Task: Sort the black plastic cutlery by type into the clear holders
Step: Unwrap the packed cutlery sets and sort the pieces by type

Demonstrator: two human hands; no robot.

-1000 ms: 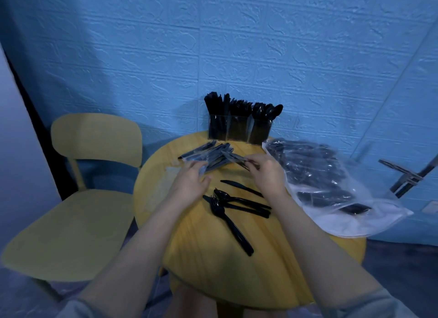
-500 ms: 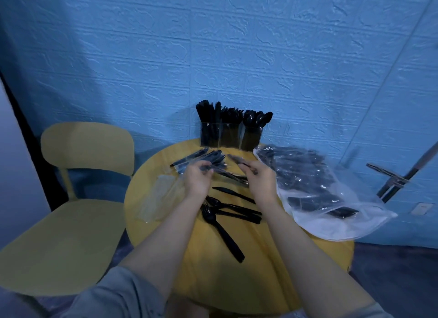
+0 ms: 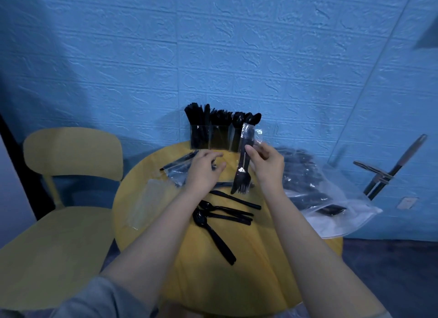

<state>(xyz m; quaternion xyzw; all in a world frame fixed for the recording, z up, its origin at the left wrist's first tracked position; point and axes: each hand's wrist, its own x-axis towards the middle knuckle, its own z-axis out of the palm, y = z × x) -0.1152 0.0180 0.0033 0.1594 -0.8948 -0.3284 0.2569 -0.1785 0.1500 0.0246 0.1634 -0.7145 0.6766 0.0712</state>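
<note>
we note the right hand (image 3: 266, 166) pinching a wrapped cutlery packet (image 3: 244, 161) upright, likely for unwrapping, before the clear holders (image 3: 213, 137); the left hand (image 3: 203, 173), fingers relaxed, rests on further packets (image 3: 177, 170) on the surface (image 3: 166, 234).

In front of the clear holders (image 3: 214, 137), the right hand (image 3: 267, 166) pinches a wrapped cutlery packet (image 3: 244, 161) upright; the left hand (image 3: 203, 173) rests on packets (image 3: 176, 171) beside it.

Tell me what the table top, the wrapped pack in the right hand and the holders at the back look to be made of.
Table top: yellow wood-look surface, faint grain, matte. Wrapped pack: black glossy plastic cutlery in thin clear film, which crinkles and glints. Holders: clear rigid plastic, probably acrylic; contents show through.
</note>
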